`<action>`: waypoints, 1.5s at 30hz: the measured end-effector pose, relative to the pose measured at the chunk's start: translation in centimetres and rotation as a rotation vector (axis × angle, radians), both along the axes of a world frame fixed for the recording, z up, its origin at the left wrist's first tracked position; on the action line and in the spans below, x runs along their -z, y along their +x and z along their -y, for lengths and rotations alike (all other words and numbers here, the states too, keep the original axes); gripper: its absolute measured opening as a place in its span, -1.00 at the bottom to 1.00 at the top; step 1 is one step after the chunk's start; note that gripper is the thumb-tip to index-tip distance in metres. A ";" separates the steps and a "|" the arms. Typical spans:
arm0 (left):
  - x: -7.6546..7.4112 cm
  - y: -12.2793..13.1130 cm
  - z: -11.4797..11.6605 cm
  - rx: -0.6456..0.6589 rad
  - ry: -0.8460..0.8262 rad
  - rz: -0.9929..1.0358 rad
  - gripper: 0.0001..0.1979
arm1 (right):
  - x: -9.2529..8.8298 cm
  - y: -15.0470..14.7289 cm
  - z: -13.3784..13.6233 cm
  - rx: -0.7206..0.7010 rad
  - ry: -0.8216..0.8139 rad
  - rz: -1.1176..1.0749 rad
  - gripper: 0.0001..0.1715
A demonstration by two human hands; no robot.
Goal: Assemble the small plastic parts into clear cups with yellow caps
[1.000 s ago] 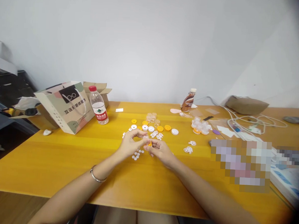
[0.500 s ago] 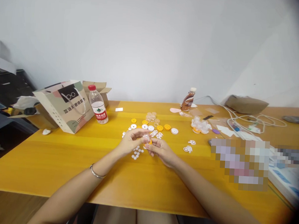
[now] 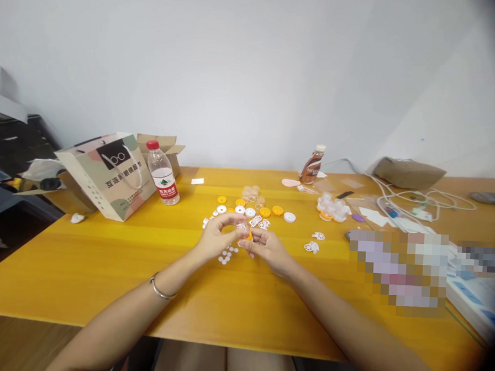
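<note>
My left hand (image 3: 216, 236) and my right hand (image 3: 269, 251) meet above the middle of the table. My left fingers are closed round a small white patterned piece (image 3: 242, 227), partly hidden by the thumb. Against it, an orange round part (image 3: 250, 236) is pinched in my right fingers; how the two pieces join cannot be made out. Just below lie several small white discs (image 3: 225, 256). Beyond my fingers are white cut-out pieces (image 3: 264, 224), yellow round caps (image 3: 277, 210), white round caps (image 3: 289, 216) and clear little cups (image 3: 253, 192).
On the left stand a paper bag (image 3: 125, 184), a water bottle (image 3: 164, 184) and a cardboard box (image 3: 172, 154). A brown drink bottle (image 3: 312, 167) is at the back. Clear cups in a cluster (image 3: 332, 206), white cables (image 3: 404, 202) and a blurred-out patch (image 3: 396, 271) lie to the right.
Both hands stay in nearly the same place. The white patterned piece and the orange part between the fingers have shifted slightly; the things on the table are unmoved.
</note>
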State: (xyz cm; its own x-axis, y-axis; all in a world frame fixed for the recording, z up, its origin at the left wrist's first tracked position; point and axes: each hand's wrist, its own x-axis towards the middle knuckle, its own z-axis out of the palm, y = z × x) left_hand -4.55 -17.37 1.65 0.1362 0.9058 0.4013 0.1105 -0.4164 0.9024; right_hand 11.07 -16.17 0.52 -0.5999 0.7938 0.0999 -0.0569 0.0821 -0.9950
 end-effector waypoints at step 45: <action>-2.5 -1.7 1.0 0.474 -0.168 -0.104 -0.64 | 1.0 0.0 0.2 -0.210 -0.302 -0.174 -0.73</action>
State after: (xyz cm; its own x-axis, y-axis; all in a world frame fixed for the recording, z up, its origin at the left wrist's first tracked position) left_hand -6.26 -18.40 4.12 0.5793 0.7854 0.2180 0.0378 -0.2930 0.9554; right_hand 11.06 -16.38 -0.45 -0.7468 0.6650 -0.0053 -0.2106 -0.2440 -0.9466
